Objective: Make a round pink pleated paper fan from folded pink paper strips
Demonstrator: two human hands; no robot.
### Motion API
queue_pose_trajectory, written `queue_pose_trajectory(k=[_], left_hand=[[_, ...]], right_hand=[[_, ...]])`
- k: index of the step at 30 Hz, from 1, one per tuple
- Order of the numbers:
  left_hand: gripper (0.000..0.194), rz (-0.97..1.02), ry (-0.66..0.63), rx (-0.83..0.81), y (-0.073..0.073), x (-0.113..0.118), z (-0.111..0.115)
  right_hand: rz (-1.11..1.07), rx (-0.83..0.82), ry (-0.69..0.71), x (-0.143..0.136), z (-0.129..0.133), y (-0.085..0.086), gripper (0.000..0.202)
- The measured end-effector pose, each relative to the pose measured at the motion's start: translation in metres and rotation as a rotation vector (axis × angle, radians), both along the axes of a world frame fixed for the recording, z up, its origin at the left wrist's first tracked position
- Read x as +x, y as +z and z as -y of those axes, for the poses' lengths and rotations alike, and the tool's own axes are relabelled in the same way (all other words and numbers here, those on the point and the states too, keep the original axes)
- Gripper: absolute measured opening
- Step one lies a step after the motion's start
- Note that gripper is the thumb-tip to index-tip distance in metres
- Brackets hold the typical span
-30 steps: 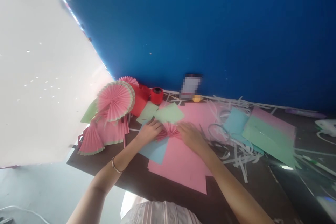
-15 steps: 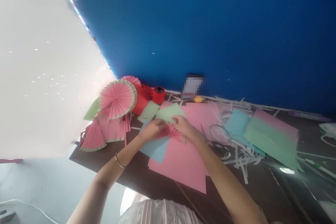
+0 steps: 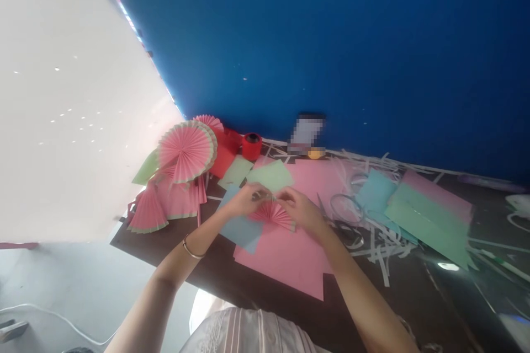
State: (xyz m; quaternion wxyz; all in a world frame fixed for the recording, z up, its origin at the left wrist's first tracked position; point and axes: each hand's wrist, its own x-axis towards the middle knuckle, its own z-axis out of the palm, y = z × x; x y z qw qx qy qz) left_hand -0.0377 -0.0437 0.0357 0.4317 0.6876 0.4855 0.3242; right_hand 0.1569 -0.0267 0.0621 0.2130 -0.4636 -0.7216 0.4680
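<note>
Step in hand, as it looks: shaping pleated pink fan [image 3: 273,213] at its gathered top. Fan sits low over pink sheet [image 3: 285,256] on worktop [image 3: 414,292], pleats spread downward. Left hand [image 3: 245,200] pinches fan's upper edge, fingers closed on it; right hand [image 3: 298,208] grips same edge from other side (fine contact blurred). Finished rosette [image 3: 185,151] lies well apart at left, scissors [image 3: 339,215] just right. Next move likely calls for firm pinch at hinge, pleats kept even.

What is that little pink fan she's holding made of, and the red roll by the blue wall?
The small pink pleated fan looks like matte coloured paper: crisp accordion folds. The red roll seems to be glossy tape or ribbon, wound around a dark core; too blurred to be sure.
</note>
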Motion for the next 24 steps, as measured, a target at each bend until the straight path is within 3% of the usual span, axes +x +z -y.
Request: queue_pose_trajectory(k=[4,13,17,24], left_hand=[[0.021,0.178,-0.011,-0.124,0.002,0.002,0.004],[0.01,0.181,0.118,-0.104,0.008,0.01,0.015],[0.007,0.22,0.164,-0.097,0.005,0.008,0.015],[0.012,0.259,0.101,-0.132,0.006,0.008,0.015]], right_hand=[[-0.046,0.043,-0.055,0.005,0.007,-0.002,0.012],[0.022,0.194,0.007,0.007,0.017,0.007,0.023],[-0.002,0.133,-0.073,0.01,0.018,0.001,0.021],[0.008,0.058,-0.049,0.012,0.017,-0.009,0.025]])
